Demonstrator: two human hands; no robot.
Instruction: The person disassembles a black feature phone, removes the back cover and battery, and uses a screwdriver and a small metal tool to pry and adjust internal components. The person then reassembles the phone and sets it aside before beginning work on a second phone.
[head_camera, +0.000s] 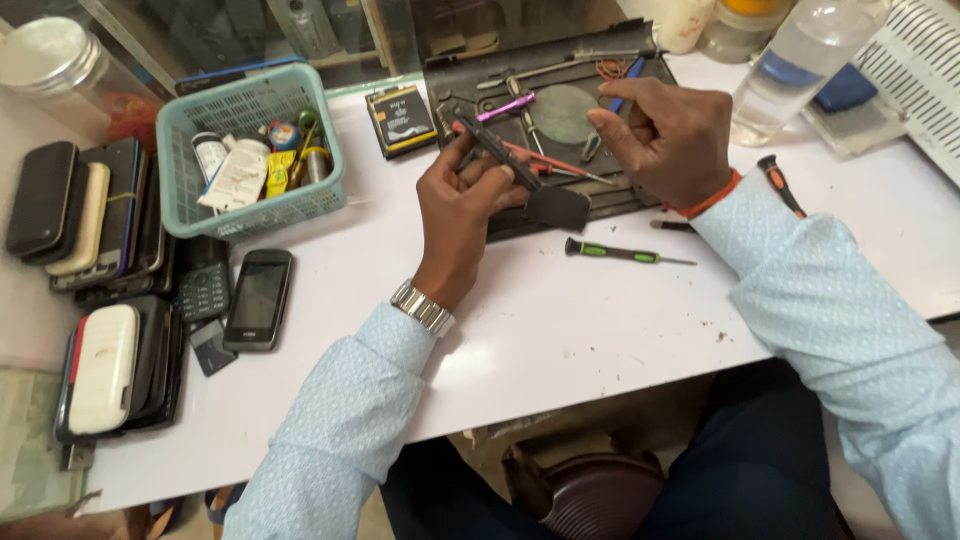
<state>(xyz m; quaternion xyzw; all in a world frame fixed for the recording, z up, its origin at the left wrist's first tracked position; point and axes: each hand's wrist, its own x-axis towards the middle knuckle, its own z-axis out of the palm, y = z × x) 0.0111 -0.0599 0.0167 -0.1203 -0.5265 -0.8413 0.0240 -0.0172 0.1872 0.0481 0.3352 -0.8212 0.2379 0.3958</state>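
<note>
From the head camera, the left hand (462, 205) is closed around a small dark phone (495, 152), held edge-up just above the tabletop (560, 330) near its far edge. A dark flat piece (558, 207) hangs below the phone by the fingers. The right hand (668, 135) is curled beside it, fingers pinched together; whether they grip anything I cannot tell. Both hands sit over a dark tool tray (545, 105) at the far edge, which carries thin screwdrivers and a pink tool (506, 107). A green-handled screwdriver (615, 253) lies on the tabletop just nearer than the tray. A flat battery (400, 120) rests left of the tray. A teal basket (245, 150) of small bottles stands toward the far left corner, with a black phone (258, 298) lying nearer. Stacked phones (95, 215) line the left edge.
</note>
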